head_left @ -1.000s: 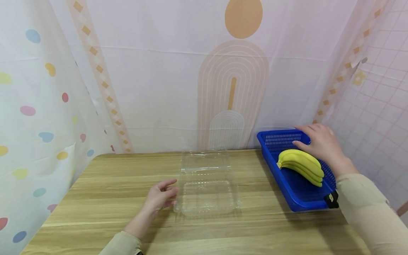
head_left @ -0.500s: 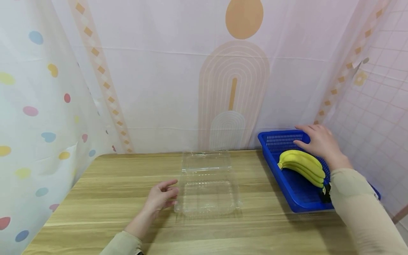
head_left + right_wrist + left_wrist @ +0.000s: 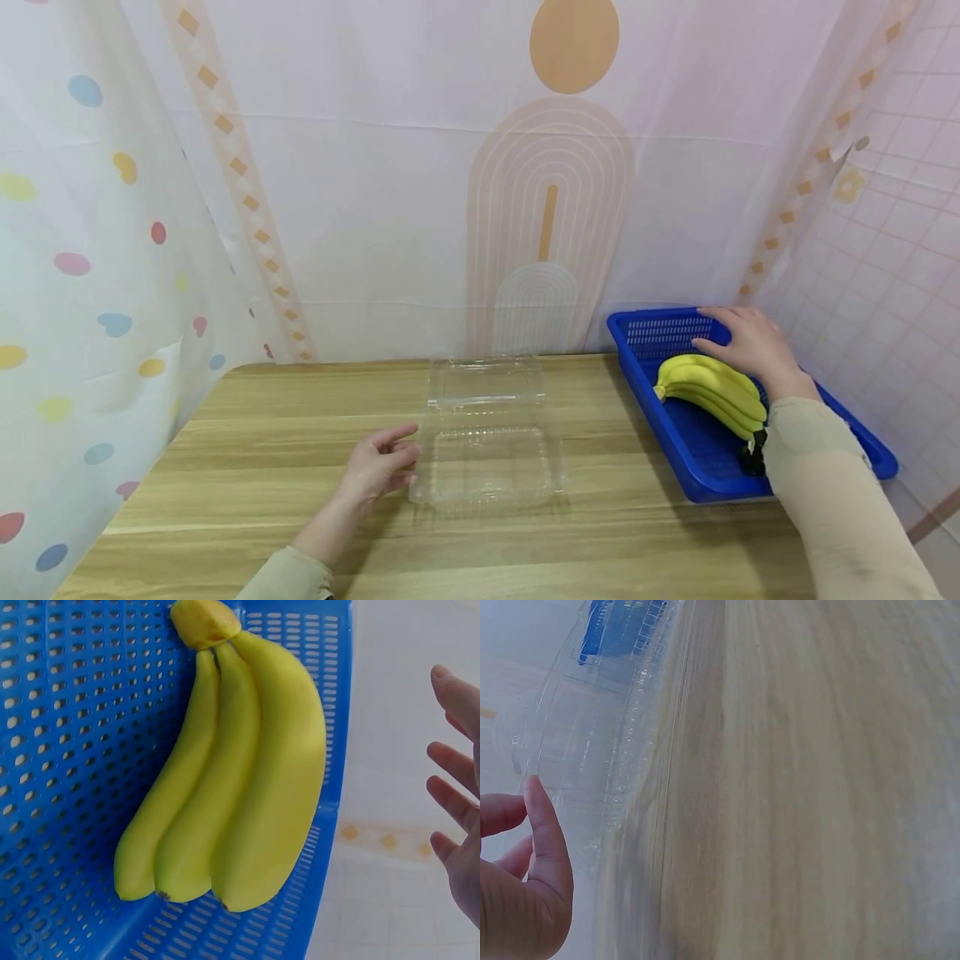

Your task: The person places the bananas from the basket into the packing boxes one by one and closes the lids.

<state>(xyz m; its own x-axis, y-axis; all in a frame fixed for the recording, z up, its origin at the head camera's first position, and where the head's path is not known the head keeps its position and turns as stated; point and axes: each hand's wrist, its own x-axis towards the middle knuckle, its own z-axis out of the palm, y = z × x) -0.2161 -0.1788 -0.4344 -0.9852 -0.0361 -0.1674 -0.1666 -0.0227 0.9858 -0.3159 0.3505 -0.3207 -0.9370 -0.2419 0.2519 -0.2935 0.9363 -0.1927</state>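
A clear plastic clamshell container (image 3: 487,458) stands with its lid raised toward the back, in the middle of the table. My left hand (image 3: 378,467) is at its left side, fingers loosely bent. In the left wrist view, a fingertip of the left hand (image 3: 529,877) is right at the container's edge (image 3: 592,742). To the right, a bunch of yellow bananas (image 3: 708,387) lies in a blue perforated basket (image 3: 675,450). Over the basket's back right part is my right hand (image 3: 753,346), fingers spread and holding nothing. The right wrist view shows the bananas (image 3: 247,772) below, apart from the right hand (image 3: 461,787).
The wooden table (image 3: 262,450) carries the container and basket. A patterned curtain (image 3: 375,208) hangs close behind its back edge, and a dotted curtain (image 3: 82,333) is at the left. The right forearm sleeve (image 3: 832,492) crosses over the basket's right side.
My right hand has sunk slightly, and its forearm has shifted left, uncovering the basket's near right corner. My left hand, the container and the bananas stay put.
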